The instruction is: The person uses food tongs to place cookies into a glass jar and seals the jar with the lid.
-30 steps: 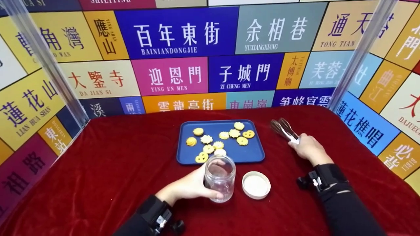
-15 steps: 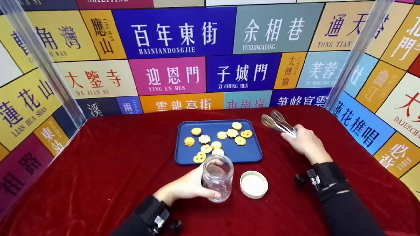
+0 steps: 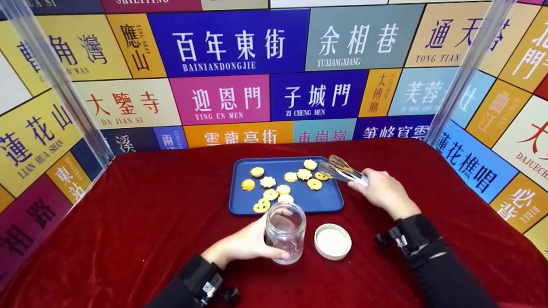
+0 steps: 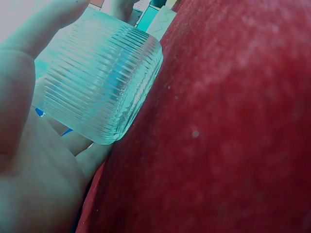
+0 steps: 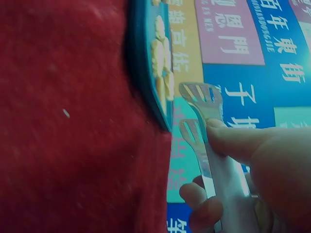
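My left hand (image 3: 246, 241) grips a clear, ribbed glass jar (image 3: 286, 239) from its left side, thumb across the front and the mouth facing up. Metal tongs (image 3: 349, 171) with slotted ends are held in my right hand (image 3: 385, 192), their two arms spread apart. In the head view the tong ends overlap the right edge of a blue tray (image 3: 239, 205), over a pretzel-shaped cookie (image 3: 322, 176). Several yellow cookies (image 3: 268, 182) of different shapes lie on the tray. The right wrist view shows the tongs (image 5: 214, 145) between thumb and fingers.
A round, pale lid (image 3: 332, 241) lies on the red cloth (image 3: 150, 222), just right of the jar. Behind the table stands a wall of coloured signs (image 3: 231, 42), with a clear upright post (image 3: 471, 72) at each back corner.
My right hand has moved left with the tongs, from beside the tray to over its right edge. The left hand and the jar have stayed in place.
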Available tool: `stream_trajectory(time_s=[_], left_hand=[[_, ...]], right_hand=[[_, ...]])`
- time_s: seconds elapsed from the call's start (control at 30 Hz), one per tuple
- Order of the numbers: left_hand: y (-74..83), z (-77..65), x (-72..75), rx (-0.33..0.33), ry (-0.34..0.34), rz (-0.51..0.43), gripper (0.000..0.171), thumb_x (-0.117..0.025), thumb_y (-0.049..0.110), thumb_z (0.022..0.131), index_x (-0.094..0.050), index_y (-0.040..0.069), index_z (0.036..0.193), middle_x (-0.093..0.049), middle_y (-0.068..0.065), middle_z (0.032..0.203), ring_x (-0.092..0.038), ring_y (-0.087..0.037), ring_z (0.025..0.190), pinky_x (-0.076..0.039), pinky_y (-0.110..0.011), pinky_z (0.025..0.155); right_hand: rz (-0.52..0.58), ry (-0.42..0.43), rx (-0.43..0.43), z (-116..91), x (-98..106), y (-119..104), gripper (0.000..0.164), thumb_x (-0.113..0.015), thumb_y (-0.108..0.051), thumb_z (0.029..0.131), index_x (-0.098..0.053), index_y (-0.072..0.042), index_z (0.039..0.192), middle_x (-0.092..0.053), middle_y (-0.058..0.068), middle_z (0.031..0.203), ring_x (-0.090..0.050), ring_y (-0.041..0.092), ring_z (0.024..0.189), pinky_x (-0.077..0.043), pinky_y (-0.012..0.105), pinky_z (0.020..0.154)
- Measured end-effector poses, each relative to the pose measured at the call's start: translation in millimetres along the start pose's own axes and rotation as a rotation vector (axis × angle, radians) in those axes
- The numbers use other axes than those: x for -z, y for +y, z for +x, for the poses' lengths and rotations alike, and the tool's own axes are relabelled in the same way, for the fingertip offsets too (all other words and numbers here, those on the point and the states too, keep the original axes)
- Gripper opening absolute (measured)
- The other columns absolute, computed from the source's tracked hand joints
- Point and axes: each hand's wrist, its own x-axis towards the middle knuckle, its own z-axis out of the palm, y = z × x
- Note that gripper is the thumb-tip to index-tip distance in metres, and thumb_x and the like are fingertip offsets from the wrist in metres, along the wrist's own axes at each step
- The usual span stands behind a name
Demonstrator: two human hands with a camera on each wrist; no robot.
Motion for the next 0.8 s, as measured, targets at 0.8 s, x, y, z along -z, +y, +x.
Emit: stream_trajectory(time_s=[0.8], left_hand=[[-1.4,0.7,0.7,-0.01,-0.003,-0.009,0.081,-0.092,0.013,0.083,-0.043,0.015,0.148,-0.059,-0.002,0.144,-0.058,-0.018,0.132,-0.044,-0.036,0.117]], right_hand=[[-0.159,0.037,-0.046,-7,-25,-40,0.05,-0.071,-0.042,0.101,-0.068,0.007,0.109,-0.07,0.033,0.105,-0.069,0.049,0.09,-0.057,0.062,0.073]])
